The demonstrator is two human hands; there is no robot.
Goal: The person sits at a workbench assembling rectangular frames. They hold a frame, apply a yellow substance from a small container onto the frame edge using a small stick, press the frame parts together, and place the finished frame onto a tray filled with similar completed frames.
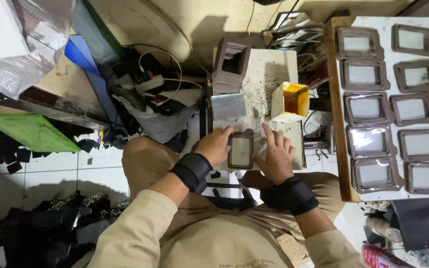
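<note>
Seated person, tan clothing, two black wrist bands, one per wrist. Left hand point(216, 144) cups the left edge of one dark rectangular frame with a pale window point(241, 150), fingers curled against its side. Right hand point(275, 155) lies flat just right of the frame, fingers spread and pressing on the small work block point(269, 69); not pinching anything. The frame lies flat at the near edge of that block, between the two hands.

Farther on the block: one grey sheet piece point(228, 105) at the left edge behind the frame, one open white carton with yellow glue point(290, 100) at the right edge with one brush handle sticking out, one stack of brown frames point(231, 64) standing at the far left corner.

Right side: one long board point(341, 149) carrying ten brown frames with pale windows in two columns of five, e.g. point(373, 174) near and point(358, 43) far. All lie flat, apart from each other.

Left: one green mat point(31, 131) on a low shelf, black scraps point(50, 223) on the tiled floor, a tangle of white cables point(150, 79) by the wall.
</note>
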